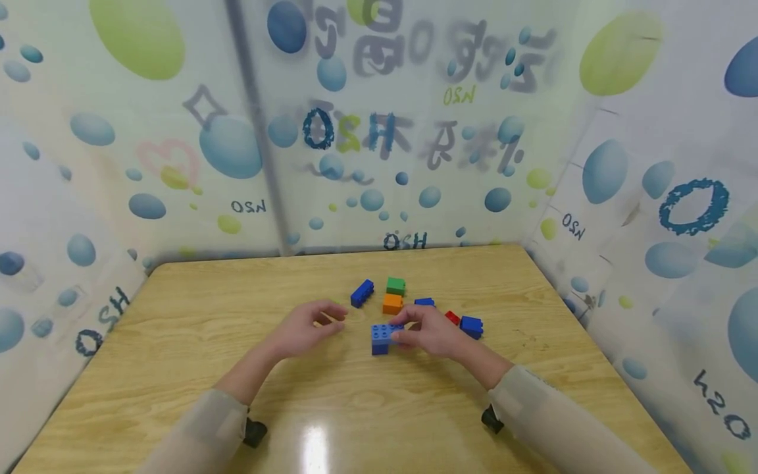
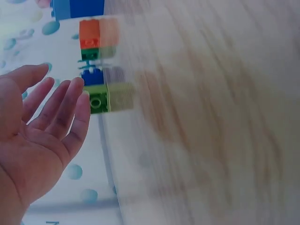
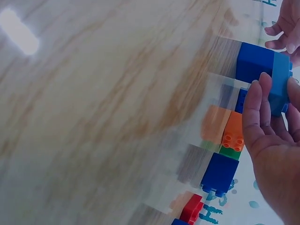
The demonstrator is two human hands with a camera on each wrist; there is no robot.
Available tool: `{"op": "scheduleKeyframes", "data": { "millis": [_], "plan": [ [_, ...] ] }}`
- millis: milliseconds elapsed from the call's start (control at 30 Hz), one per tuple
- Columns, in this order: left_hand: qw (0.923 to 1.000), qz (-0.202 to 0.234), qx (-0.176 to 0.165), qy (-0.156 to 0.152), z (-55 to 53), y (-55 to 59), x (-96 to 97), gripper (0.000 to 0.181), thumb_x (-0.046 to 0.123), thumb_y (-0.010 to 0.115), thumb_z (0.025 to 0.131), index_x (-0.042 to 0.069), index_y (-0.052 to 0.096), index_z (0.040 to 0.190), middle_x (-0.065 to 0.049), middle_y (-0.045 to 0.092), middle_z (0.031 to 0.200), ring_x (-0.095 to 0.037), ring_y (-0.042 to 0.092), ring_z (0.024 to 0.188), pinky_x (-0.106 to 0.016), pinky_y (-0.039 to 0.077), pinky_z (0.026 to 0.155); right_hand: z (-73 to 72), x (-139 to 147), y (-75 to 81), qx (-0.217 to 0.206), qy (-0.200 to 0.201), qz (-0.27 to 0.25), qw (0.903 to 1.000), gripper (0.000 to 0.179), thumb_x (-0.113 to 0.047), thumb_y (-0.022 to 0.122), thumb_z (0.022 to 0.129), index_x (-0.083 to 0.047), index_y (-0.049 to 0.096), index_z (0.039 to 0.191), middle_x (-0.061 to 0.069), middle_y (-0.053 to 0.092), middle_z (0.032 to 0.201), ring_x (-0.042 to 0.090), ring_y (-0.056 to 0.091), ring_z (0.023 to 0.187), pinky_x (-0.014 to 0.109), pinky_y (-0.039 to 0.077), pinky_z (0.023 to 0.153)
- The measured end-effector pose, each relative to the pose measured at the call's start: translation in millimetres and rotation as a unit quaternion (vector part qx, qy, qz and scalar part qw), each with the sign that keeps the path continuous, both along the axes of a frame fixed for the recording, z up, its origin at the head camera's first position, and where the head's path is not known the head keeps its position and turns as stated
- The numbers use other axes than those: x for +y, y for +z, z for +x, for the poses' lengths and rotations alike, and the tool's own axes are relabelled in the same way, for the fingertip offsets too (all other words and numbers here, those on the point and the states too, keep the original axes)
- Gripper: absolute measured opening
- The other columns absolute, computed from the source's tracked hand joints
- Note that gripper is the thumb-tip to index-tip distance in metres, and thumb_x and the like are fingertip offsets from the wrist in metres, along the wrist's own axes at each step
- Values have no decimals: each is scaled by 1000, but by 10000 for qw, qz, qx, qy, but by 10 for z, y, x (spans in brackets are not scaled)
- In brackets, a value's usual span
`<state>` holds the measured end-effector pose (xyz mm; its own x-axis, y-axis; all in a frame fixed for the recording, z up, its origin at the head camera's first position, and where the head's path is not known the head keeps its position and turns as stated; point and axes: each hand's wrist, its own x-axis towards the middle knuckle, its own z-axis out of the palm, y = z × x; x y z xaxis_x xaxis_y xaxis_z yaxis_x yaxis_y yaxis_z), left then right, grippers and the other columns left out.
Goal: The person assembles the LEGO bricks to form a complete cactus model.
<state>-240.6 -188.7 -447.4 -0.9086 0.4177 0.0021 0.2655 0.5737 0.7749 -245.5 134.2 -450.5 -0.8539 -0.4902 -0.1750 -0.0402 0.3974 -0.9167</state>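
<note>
My right hand (image 1: 429, 332) pinches a light blue toy brick (image 1: 380, 332) between thumb and fingers. That brick sits on top of a dark blue brick (image 1: 379, 349) standing on the table, and overhangs it toward the right hand. In the right wrist view the light blue brick (image 3: 280, 77) lies flush against the dark blue brick (image 3: 255, 62). To the left, my left hand (image 1: 310, 326) hovers over the table with loosely bent fingers and nothing in them. Beyond its fingertips, in the left wrist view, stands a light green brick (image 2: 97, 99), mostly hidden by the hand in the head view.
Behind the hands lie a long blue brick (image 1: 362, 293), a green brick (image 1: 395, 286) and an orange brick (image 1: 392, 303). A red brick (image 1: 453, 317) and a blue brick (image 1: 471, 327) lie past the right wrist. Patterned walls enclose the wooden table (image 1: 355, 408) at back and sides.
</note>
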Motion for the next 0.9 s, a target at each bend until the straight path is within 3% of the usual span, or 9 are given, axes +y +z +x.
{"op": "scheduleKeyframes", "data": {
  "millis": [133, 333, 567, 900],
  "plan": [
    [9994, -50, 137, 327, -30, 15, -154, 32, 24, 70, 108, 6, 72, 135, -14, 75, 130, -30, 74, 113, -37, 64, 85, -2, -1, 9, 23, 6, 13, 10000, 24, -17, 76, 105, -7, 73, 126, 11, 71, 128, 24, 79, 100, 37, 68, 90],
    [9985, -118, -21, 532, -105, -13, -237, 42, 26, 72, 107, 3, 67, 141, -21, 70, 138, -33, 73, 115, -39, 65, 85, -1, 0, 1, 27, 12, 35, 10000, 24, -18, 77, 105, -8, 73, 126, 9, 72, 126, 24, 79, 99, 37, 68, 90],
    [9989, -221, -82, 400, -285, -96, -128, 57, 21, 75, 105, -1, 55, 153, -31, 60, 147, -42, 73, 120, -44, 67, 89, 2, 6, -4, 15, 40, -34, 10000, 24, -18, 77, 105, -7, 73, 126, 10, 71, 125, 23, 79, 99, 37, 68, 90],
    [9961, -727, 389, 308, -371, -115, 39, 43, 20, 75, 105, 1, 68, 142, -25, 66, 134, -30, 69, 107, -46, 62, 89, -10, 12, -14, 3, 39, 1, 10000, 24, -19, 77, 105, -7, 73, 126, 9, 71, 125, 23, 80, 98, 37, 68, 90]
  ]
}}
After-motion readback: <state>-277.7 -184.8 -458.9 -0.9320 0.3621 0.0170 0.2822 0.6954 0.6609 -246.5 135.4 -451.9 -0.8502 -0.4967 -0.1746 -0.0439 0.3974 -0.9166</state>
